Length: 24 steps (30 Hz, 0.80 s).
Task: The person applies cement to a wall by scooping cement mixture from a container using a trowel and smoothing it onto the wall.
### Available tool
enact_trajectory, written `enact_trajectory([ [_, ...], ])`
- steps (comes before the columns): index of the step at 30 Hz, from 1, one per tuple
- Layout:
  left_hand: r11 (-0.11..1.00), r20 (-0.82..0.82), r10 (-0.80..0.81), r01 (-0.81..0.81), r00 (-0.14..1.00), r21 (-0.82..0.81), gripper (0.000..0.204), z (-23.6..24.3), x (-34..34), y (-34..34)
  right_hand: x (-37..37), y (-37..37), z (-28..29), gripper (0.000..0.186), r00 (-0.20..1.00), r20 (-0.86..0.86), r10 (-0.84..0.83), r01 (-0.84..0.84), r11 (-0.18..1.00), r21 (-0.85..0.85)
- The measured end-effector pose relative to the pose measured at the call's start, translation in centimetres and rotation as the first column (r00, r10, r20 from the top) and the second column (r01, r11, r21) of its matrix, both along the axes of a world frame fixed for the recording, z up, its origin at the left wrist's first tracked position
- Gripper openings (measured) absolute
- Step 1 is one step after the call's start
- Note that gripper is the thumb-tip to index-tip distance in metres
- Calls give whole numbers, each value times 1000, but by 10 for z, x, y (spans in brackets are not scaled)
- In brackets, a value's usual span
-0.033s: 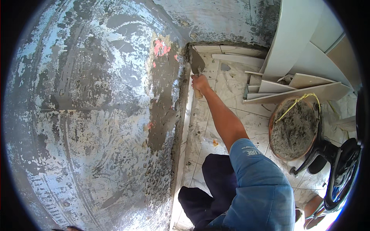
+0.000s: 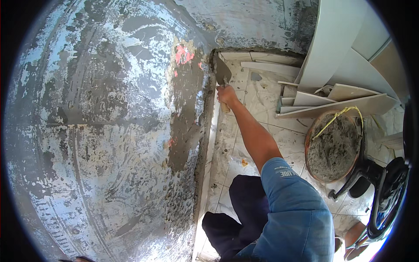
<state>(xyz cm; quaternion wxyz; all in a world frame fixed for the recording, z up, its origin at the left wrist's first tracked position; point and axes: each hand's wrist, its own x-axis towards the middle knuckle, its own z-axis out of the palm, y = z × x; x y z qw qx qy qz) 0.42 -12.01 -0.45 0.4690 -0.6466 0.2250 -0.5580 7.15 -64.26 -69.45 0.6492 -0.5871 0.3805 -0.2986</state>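
Because my left hand (image 2: 81, 260) barely shows, I cannot tell its pose

Beside the patchy wall (image 2: 109, 153), a trowel (image 2: 224, 72) points at the corner (image 2: 213, 50), its handle (image 2: 224, 107) wrapped in my right hand (image 2: 226, 92). Farther right, mortar (image 2: 331, 153) fills a tub (image 2: 307, 159).

Left grip (image 2: 81, 260) mostly beyond lower edge

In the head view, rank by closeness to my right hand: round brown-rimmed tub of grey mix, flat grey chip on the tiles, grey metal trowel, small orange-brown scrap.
From your right hand:
1. Grey metal trowel, in its grip.
2. Flat grey chip, up and right.
3. Small orange-brown scrap, below, slightly right.
4. Round brown-rimmed tub, lower right, farthest.
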Motion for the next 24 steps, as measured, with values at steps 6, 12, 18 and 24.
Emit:
enact_trajectory([
  [6,1000,27,-1,1,1000,-5,73,12,-17,3,29,33,113,19,977,-103,186,-132,910,393],
  [12,998,-2,-2,1,1000,-67,74,1,-8,-7,-61,38,112,22,853,495,-167,-341,539,770],
  [18,998,22,-27,28,999,-47,73,2,-14,-10,-92,59,168,25,799,232,-554,478,821,311],
  [24,999,29,27,-27,999,-31,73,-4,-11,-15,-16,44,125,43,343,-49,-938,845,331,-419],
])
